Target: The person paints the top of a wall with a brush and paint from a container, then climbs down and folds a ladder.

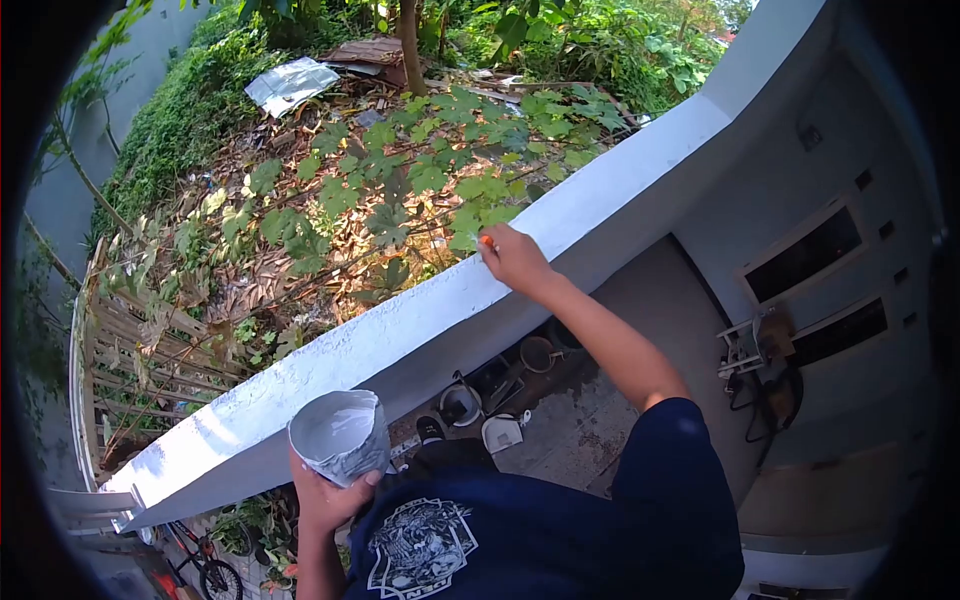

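My left hand [328, 497] is wrapped round a tub [343, 440] of pale grey paint, held upright at the near side of the wall. Paint is smeared down the tub's outside. My right hand [512, 256] reaches over the top of the white wall [390, 325], its fingers closed on a small orange-tipped handle [487, 241]. The rest of that tool is too small to make out against the leaves. Wet-looking white coating covers the wall's top, which runs diagonally across the view.
Beyond the wall stand leafy branches [380, 165], a metal sheet [291, 86] and a wooden fence [150, 345]. Far below on the near side are buckets [460, 404], a dustpan [502, 432] and a bicycle [220, 578]. A metal ladder end [95, 503] touches the wall's lower left.
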Demonstrator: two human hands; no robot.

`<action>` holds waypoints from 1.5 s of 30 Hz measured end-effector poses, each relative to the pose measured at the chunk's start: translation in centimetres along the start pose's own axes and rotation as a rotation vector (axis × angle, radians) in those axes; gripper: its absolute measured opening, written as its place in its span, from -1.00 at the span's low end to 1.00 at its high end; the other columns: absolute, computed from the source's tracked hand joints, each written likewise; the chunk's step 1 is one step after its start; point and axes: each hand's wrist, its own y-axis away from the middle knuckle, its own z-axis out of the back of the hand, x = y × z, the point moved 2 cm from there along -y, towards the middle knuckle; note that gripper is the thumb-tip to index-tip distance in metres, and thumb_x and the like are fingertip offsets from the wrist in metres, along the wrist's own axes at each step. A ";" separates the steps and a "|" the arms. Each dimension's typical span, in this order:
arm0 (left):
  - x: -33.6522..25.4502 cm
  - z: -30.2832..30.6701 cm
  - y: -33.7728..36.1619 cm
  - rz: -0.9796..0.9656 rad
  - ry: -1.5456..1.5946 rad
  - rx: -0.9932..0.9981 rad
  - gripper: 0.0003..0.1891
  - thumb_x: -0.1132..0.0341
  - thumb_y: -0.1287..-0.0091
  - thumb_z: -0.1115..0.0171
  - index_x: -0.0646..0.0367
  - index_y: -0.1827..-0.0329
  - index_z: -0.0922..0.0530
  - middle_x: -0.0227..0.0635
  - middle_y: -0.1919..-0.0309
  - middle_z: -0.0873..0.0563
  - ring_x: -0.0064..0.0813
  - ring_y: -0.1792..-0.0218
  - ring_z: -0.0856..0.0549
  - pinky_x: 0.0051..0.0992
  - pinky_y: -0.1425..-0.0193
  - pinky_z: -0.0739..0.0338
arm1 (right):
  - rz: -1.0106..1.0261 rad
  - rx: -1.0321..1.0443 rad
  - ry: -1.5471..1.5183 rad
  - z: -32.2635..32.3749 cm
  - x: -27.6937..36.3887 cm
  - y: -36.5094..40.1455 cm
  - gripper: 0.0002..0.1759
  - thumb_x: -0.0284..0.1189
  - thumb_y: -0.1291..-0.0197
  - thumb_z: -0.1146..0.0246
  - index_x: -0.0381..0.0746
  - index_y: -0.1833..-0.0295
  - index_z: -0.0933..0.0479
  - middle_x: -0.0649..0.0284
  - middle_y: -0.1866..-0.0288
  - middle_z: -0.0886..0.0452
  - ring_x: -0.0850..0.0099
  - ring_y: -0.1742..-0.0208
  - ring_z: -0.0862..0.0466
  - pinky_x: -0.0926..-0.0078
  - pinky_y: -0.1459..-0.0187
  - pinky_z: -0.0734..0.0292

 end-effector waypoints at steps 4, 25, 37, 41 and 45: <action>-0.5 -0.1 -0.4 -0.033 -0.066 0.052 0.00 0.13 0.06 -0.64 0.35 -0.39 -0.23 -0.05 -0.19 -0.55 -0.26 -0.20 -0.60 -0.25 -0.32 -0.49 | -0.003 -0.121 -0.221 -1.1 0.8 -0.1 -0.80 -0.36 -0.31 -0.27 -0.28 0.12 -0.57 -0.03 0.23 -0.62 -0.01 0.23 -0.68 0.14 0.18 -0.59; -0.3 -2.6 -1.5 -0.038 -0.068 0.110 0.01 0.06 0.07 -0.66 0.39 -0.37 -0.28 -0.03 -0.19 -0.57 -0.24 -0.20 -0.61 -0.24 -0.31 -0.50 | 0.020 0.027 -0.088 -0.5 -0.7 -0.1 -0.81 -0.33 -0.28 -0.29 -0.23 0.15 -0.57 0.04 0.25 -0.61 0.00 0.26 -0.65 0.11 0.19 -0.57; 0.0 -1.7 -0.1 -0.004 -0.111 0.000 0.01 0.06 0.11 -0.69 0.42 -0.34 -0.33 -0.05 -0.14 -0.60 -0.26 -0.13 -0.64 -0.25 -0.24 -0.54 | -0.085 -0.212 0.687 24.1 -15.2 -7.9 -0.79 -0.37 -0.37 -0.21 -0.16 -0.06 -0.57 0.11 0.07 -0.64 0.01 0.11 -0.68 0.06 0.06 -0.58; 0.0 -1.8 0.3 -0.003 -0.063 -0.018 0.00 0.06 0.12 -0.70 0.42 -0.32 -0.36 -0.07 -0.13 -0.61 -0.28 -0.11 -0.65 -0.27 -0.23 -0.55 | -0.270 -0.330 0.742 27.3 -17.6 -7.4 -0.82 -0.42 -0.33 -0.19 -0.14 -0.01 -0.58 0.12 0.15 -0.60 0.02 0.17 -0.68 0.03 0.12 -0.61; 0.6 -1.6 -0.1 0.055 -0.041 -0.004 -0.01 0.05 0.12 -0.70 0.42 -0.31 -0.36 -0.08 -0.13 -0.61 -0.28 -0.12 -0.65 -0.28 -0.23 -0.55 | -0.092 -0.195 0.672 20.0 -14.4 -4.3 -0.86 -0.43 -0.28 -0.25 -0.15 0.07 -0.60 0.12 0.19 -0.59 0.03 0.19 -0.68 0.06 0.15 -0.60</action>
